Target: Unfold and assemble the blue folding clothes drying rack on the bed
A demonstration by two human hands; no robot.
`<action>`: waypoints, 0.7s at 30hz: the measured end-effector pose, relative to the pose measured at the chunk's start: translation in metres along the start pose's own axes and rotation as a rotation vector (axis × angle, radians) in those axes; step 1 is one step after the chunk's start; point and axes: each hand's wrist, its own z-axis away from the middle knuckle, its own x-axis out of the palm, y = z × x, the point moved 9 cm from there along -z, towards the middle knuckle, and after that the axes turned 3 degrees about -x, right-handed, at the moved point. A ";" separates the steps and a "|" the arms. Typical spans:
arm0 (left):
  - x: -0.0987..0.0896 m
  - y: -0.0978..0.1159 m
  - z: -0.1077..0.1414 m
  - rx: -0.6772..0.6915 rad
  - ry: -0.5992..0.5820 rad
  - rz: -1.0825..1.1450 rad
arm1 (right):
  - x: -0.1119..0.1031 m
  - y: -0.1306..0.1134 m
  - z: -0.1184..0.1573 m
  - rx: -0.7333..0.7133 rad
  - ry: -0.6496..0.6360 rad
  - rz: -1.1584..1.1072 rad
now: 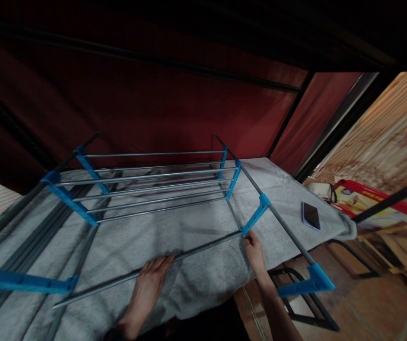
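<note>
A rack frame of grey metal tubes and blue plastic brackets lies on a grey cloth [196,218]. My left hand [151,274] lies over a long metal rod [118,280], its fingers curled across the middle part. The rod's left end is loose, resting near the left side tube. Its right end meets the lower tip of a blue bracket [256,216]. My right hand [253,251] pinches at that joint, and its fingertips partly hide the contact. Farther back, several thin rods [167,195] span between the left bracket [71,201] and right bracket [234,182].
A bundle of grey tubes [36,246] lies at the left. A phone [311,216] rests on the cloth at the right. Beyond it are a red and yellow box [370,201] and a metal-framed stool [306,303]. A dark red panel [175,109] stands behind.
</note>
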 end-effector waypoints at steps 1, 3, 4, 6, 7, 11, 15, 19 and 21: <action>-0.001 0.000 0.000 0.002 0.004 0.006 | 0.000 0.000 -0.001 -0.003 0.001 0.002; -0.002 0.000 0.000 0.009 0.003 0.022 | 0.000 -0.002 -0.002 -0.011 0.000 0.008; -0.001 0.000 0.000 0.012 -0.003 0.029 | 0.001 -0.003 -0.002 -0.016 0.000 0.011; -0.001 0.000 0.000 0.012 -0.011 0.037 | 0.002 -0.006 -0.003 -0.022 0.002 0.017; -0.001 -0.001 0.000 0.009 -0.011 0.036 | 0.002 -0.008 -0.004 -0.024 0.003 0.016; 0.000 -0.002 -0.002 0.001 -0.009 0.022 | 0.001 -0.015 -0.005 -0.019 0.001 -0.005; 0.001 -0.005 -0.006 0.001 0.000 0.040 | 0.000 -0.021 -0.004 -0.033 -0.011 -0.018; 0.006 -0.009 -0.011 0.000 -0.002 0.045 | 0.004 -0.019 -0.005 -0.033 -0.045 -0.030; 0.008 -0.009 -0.013 -0.001 -0.002 0.034 | 0.005 -0.017 -0.005 -0.047 -0.028 -0.020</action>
